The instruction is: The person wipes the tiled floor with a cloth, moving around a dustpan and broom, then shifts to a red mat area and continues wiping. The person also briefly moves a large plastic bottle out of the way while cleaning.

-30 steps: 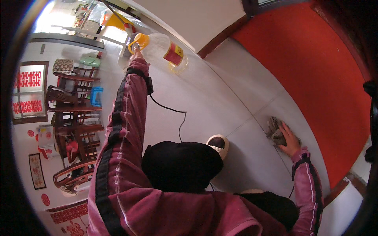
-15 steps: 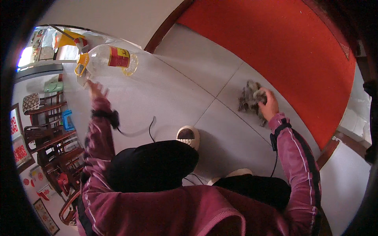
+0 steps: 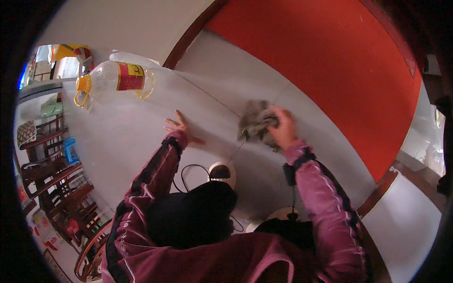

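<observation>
A crumpled grey-brown rag [image 3: 255, 121] is bunched under my right hand [image 3: 284, 127], whose fingers close on its right side. The rag lies against the pale tiled floor [image 3: 141, 137] and is slightly blurred. My left hand [image 3: 181, 128] has its fingers spread, holds nothing, and is low over or on the tiles; contact cannot be made out. Beyond it, at the far left, stands a large clear plastic bottle [image 3: 106, 78] with a yellow cap and handle and a red and yellow label. A little yellowish liquid shows at its base.
A red mat [image 3: 321, 70] covers the floor at the far right. Dark wooden chairs [image 3: 59, 188] and a blue stool [image 3: 71, 151] stand at the left. My shoe [image 3: 222, 173] is just in front of me, with a black cable [image 3: 188, 166] beside it.
My right hand has moved left with the rag, away from the red mat. My left hand has come right, away from the bottle, with its fingers spread.
</observation>
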The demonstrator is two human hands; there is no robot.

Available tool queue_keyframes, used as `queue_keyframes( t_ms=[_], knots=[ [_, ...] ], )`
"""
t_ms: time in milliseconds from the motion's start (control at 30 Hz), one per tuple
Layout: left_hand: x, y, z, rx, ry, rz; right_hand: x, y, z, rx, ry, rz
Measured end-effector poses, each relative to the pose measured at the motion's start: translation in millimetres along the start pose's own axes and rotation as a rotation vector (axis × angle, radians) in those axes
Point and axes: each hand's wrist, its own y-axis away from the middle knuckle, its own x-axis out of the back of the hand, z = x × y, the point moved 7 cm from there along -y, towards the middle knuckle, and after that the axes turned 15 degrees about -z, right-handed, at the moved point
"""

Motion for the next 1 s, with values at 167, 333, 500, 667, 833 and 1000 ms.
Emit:
queue_keyframes(
  t_ms=[167,333,500,667,833,1000],
  knots=[
    [-9.0,-11.8,6.8,0.131,-0.006,-0.013,41.6,-31.7,33.5,-0.220,0.230,0.425],
    [-7.5,-13.1,3.2,0.093,0.082,-0.043,-61.6,-136.0,-21.4,-0.090,0.349,0.136],
    [-6.0,-9.7,3.3,0.066,0.103,-0.064,-106.2,-147.4,-74.0,0.118,0.109,-0.470],
    [-12.4,-15.2,-0.7,0.011,0.287,-0.078,-8.8,-177.1,-40.9,-0.133,0.075,0.150],
    [-22.8,-26.3,-12.3,0.686,-0.731,-0.118,-83.2,-233.0,-67.4,-0.006,0.531,0.162],
    [-31.5,-41.5,-1.8,0.817,-1.331,-0.066,-158.1,-212.6,-96.2,0.195,0.454,-0.721]
  ],
)
